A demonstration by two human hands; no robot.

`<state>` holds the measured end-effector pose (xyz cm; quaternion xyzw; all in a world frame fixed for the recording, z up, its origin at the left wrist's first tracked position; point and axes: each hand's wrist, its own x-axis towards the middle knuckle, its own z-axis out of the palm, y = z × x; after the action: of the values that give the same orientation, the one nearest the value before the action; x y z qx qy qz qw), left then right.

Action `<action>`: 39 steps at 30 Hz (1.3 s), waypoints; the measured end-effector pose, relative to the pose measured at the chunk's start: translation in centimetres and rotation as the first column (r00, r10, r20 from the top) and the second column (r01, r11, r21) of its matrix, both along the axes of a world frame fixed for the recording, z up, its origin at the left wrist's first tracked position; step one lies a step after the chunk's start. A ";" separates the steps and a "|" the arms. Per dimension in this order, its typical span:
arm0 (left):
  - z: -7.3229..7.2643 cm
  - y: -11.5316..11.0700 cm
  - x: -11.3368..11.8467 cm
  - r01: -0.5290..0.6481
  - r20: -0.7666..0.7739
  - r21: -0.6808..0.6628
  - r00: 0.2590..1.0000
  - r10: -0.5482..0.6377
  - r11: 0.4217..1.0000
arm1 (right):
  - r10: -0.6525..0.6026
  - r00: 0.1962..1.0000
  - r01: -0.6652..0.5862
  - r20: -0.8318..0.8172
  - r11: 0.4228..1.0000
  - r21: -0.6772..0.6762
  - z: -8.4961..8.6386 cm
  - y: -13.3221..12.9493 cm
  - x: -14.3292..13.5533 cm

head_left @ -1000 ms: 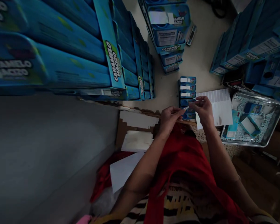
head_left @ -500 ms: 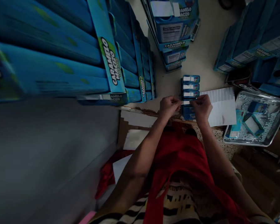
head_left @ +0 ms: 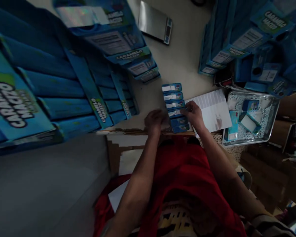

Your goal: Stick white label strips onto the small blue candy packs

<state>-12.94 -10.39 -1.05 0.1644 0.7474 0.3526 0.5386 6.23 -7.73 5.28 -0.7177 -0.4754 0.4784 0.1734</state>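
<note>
A column of several small blue boxes (head_left: 174,104) lies on the table; the upper ones carry white labels, the lowest show none. My right hand (head_left: 194,114) touches the right end of a labelled box (head_left: 175,113), fingers partly bent and apart. Left of the column, my left hand (head_left: 155,120) rests near the table edge, dark and blurred, so its fingers cannot be read. Beside my right hand lies a white label sheet (head_left: 213,110).
Stacked blue cartons stand at left (head_left: 61,85) and at upper right (head_left: 222,42). A scale (head_left: 154,23) lies at the back. A metal tray (head_left: 270,120) with small pieces and boxes sits at right. The table edge (head_left: 128,132) runs before me.
The view has swung to the right. My left hand has moved away from the boxes; the white strip once held between both hands now lies on the fourth box.
</note>
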 end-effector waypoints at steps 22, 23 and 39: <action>-0.8 -11.1 20.4 0.717 -0.568 -0.095 0.530 -0.629 0.690 | 0.231 0.689 -0.084 0.687 0.967 -0.241 0.8 3.1 18.9; -0.8 -11.1 20.5 0.707 -0.569 -0.081 0.546 -0.615 0.703 | 0.219 0.711 -0.082 0.668 0.970 -0.231 0.8 3.1 19.3; 2.5 -2.6 19.8 0.306 -0.043 0.224 0.952 -0.304 0.925 | -0.407 0.870 0.434 -0.279 0.900 0.037 4.9 -4.0 28.1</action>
<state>6.89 -13.04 1.44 0.3406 0.6693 0.3475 0.5615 34.28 -11.77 10.15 -0.7242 -0.3033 0.4963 0.3703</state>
